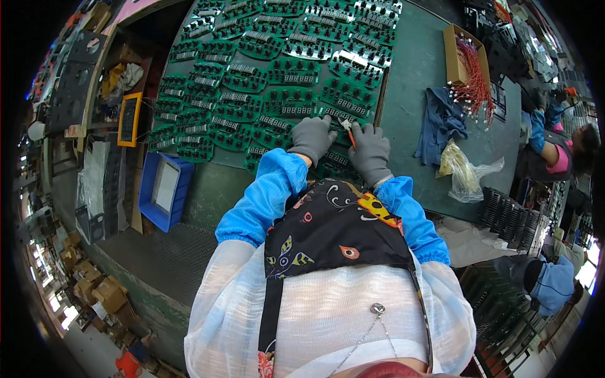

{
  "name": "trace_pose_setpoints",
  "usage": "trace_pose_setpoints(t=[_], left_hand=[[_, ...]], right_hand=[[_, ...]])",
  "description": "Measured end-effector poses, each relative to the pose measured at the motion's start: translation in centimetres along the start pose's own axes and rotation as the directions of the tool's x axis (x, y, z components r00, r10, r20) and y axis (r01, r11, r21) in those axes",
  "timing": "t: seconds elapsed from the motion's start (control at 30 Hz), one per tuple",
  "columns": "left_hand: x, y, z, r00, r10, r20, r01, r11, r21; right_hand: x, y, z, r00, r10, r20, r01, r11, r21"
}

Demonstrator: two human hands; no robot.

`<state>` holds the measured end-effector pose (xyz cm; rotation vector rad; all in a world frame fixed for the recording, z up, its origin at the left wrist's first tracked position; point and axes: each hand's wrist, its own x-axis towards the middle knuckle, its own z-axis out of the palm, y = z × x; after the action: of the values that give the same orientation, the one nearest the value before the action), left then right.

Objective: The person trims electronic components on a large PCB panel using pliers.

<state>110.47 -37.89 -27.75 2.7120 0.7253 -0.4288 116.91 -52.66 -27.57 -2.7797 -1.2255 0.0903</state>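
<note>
Many green circuit boards (pixel 292 72) with black parts and white digit displays lie in close rows on the bench ahead of me. My right hand (pixel 370 153), in a grey glove, is closed on a small pair of cutters (pixel 351 136) with orange handles. Its metal jaws point up and left, over the near boards. Just left of them, my left hand (pixel 312 138), also gloved in grey, is closed with curled fingers at the near edge of a board (pixel 345 106). Whatever those fingers hold, if anything, is hidden.
On the right lie an open cardboard box (pixel 451 60) with red wires (pixel 474 82), a blue cloth (pixel 439 126) and a clear plastic bag (pixel 466 179). A blue bin (pixel 150 195) stands at the left, below an orange frame (pixel 129 120). Another person (pixel 561 151) sits at far right.
</note>
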Motion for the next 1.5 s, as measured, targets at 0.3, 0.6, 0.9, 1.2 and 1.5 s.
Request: trace_pose_setpoints(t=[0.3, 0.6, 0.9, 1.2, 1.5], left_hand=[[0.1, 0.1, -0.3, 0.999, -0.010, 0.032, 0.010, 1.000, -0.005], [0.1, 0.2, -0.5, 0.998, -0.005, 0.057, 0.004, 1.000, 0.007], [0.2, 0.2, -0.3, 0.999, -0.005, 0.039, 0.005, 1.000, 0.003], [-0.2, 0.3, 0.1, 0.999, -0.006, 0.040, 0.006, 1.000, -0.007], [0.4, 0.3, -0.2, 0.998, -0.008, 0.065, 0.010, 1.000, -0.022]], right_hand=[[-0.4, 0.1, 1.1, 0.986, 0.108, 0.128, -0.131, 0.974, 0.186], [-0.2, 0.3, 0.8, 0.991, 0.121, 0.060, -0.129, 0.979, 0.160], [0.2, -0.1, 0.4, 0.999, 0.044, 0.028, -0.044, 0.999, 0.011], [-0.4, -0.1, 0.9, 0.987, 0.101, 0.127, -0.115, 0.988, 0.106], [-0.4, 1.6, 1.8, 0.927, 0.286, 0.240, -0.373, 0.669, 0.643]])
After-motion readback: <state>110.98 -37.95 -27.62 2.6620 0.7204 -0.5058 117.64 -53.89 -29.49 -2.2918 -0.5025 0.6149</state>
